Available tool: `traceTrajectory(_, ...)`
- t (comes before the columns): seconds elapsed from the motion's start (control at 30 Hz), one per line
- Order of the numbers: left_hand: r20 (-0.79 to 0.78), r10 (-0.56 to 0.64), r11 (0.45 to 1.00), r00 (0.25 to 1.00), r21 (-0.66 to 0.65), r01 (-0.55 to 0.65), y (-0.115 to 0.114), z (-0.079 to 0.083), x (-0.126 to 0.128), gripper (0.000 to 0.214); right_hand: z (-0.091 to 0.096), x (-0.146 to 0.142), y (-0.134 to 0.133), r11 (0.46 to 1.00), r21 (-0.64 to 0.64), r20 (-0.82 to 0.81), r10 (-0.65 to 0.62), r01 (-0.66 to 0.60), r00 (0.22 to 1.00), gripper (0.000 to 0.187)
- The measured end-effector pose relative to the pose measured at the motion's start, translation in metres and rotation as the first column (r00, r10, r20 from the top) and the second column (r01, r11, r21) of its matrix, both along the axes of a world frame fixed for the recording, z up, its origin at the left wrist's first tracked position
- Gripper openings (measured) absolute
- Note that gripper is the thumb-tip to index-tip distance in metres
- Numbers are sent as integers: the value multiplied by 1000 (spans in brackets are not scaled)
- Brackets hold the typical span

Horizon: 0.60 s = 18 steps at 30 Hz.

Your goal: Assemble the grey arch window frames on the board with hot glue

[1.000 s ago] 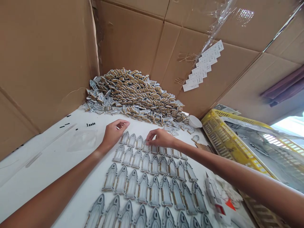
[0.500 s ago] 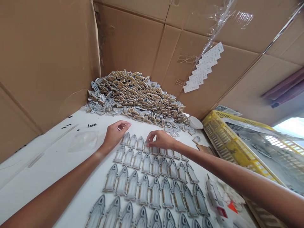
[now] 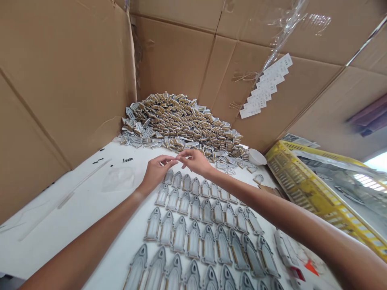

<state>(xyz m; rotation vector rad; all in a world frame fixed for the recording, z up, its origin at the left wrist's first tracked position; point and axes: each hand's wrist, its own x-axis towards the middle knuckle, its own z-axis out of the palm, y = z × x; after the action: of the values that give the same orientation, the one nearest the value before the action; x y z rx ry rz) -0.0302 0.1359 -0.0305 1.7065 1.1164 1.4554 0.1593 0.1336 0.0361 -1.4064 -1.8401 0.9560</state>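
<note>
Just beyond the farthest row of arch-shaped pieces, my left hand (image 3: 159,168) and my right hand (image 3: 195,162) meet at the fingertips. The fingers of both are pinched together, and anything between them is too small to see. Below lie several rows of grey arch-shaped pieces (image 3: 208,243) with golden-brown edges, laid side by side on the white tabletop (image 3: 121,233). Past my hands, a large heap of similar pieces (image 3: 181,121) is piled against the cardboard.
Small black bits (image 3: 128,160) and a clear plastic bag (image 3: 118,179) lie at left. On the right are a white bowl (image 3: 257,157), a yellow crate (image 3: 282,169) and a white glue gun (image 3: 286,251). Cardboard walls (image 3: 175,56) with paper labels (image 3: 267,88) stand behind.
My right hand has left the farthest row and moved up and left to meet my left hand's fingertips. The view has shifted slightly left.
</note>
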Motion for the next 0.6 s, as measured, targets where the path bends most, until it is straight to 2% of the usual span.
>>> traceTrajectory(0.13,75,116,993,990,-16,-115,4,-2,-4,40,-2,1,11,999,-19,-64,-35,34,997,22)
traceTrajectory(0.23,112,192,981,975,-41,-188,8,-6,-7,34,-4,3,15,997,-79,-63,6,-11,998,20)
traceTrajectory(0.47,143,205,977,968,-87,-194,9,-10,-6,28,-11,-7,6,971,-173,-37,158,-162,987,17)
traceTrajectory(0.6,147,205,976,968,-101,-192,9,-10,-6,27,-13,-16,-8,923,-246,-42,293,-294,955,21)
